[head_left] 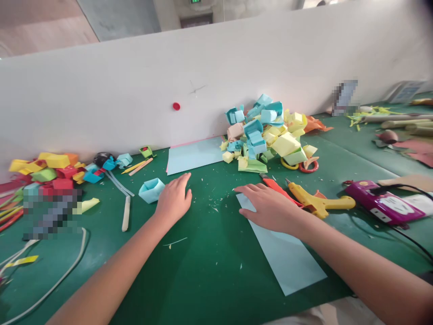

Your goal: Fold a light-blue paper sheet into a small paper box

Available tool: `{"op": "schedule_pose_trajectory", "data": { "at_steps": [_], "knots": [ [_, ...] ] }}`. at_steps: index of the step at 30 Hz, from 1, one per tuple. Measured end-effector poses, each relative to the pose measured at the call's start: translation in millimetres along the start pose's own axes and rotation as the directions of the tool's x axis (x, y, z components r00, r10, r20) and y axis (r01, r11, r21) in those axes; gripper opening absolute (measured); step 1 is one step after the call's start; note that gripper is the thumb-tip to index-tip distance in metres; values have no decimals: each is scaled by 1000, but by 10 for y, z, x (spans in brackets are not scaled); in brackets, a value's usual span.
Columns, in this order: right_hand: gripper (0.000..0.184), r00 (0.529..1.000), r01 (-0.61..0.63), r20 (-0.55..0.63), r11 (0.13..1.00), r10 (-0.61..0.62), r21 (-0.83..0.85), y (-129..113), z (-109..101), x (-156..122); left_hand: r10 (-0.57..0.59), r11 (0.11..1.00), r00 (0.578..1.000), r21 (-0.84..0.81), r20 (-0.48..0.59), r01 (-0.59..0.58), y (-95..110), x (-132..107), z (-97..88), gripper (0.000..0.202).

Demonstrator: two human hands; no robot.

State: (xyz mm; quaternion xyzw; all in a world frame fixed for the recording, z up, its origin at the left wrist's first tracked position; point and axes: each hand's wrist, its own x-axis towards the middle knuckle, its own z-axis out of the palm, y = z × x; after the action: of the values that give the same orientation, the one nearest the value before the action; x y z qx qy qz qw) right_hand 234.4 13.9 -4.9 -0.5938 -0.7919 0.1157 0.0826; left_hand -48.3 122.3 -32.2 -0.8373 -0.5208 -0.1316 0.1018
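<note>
Pale-blue paper sheet (287,257) at 5 o'clock, pinned flat under the spread right hand (267,208) | left hand (174,198) open, palm-down on the green mat (209,271), touching the small blue folded box (151,190) at 10 | folded-paper heap (267,135) at 1, yellow glue gun (318,202) at 3 | white partition wall (101,104) behind

Only one sign can be read: a green exit sign (195,1) at the top edge, on the far wall above a doorway, and its white letters are mostly cut off. The purple device (384,201) on the bench carries a small yellow mark and white printing, too blurred to read.
</note>
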Motion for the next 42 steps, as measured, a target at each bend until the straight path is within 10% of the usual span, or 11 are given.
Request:
{"op": "schedule_pose_trajectory", "data": {
  "at_steps": [7,18,31,42],
  "knots": [
    [58,1000,24,-10,1000,-24,3,42,17,9,-124,987,992,101,-11,124,-376,698,256,55],
    [58,998,59,-30,998,-60,-37,46,37,7,56,981,994,180,93,-72,-765,806,200,33],
    [59,995,91,-18,993,-93,-73,49,42,-5,113,948,980,315,-164,-56,-788,1258,-462,33],
    [60,993,113,-25,990,-116,-90,68,69,-4,72,943,992,331,-108,-32,-657,1393,-370,20]
  ]
}}
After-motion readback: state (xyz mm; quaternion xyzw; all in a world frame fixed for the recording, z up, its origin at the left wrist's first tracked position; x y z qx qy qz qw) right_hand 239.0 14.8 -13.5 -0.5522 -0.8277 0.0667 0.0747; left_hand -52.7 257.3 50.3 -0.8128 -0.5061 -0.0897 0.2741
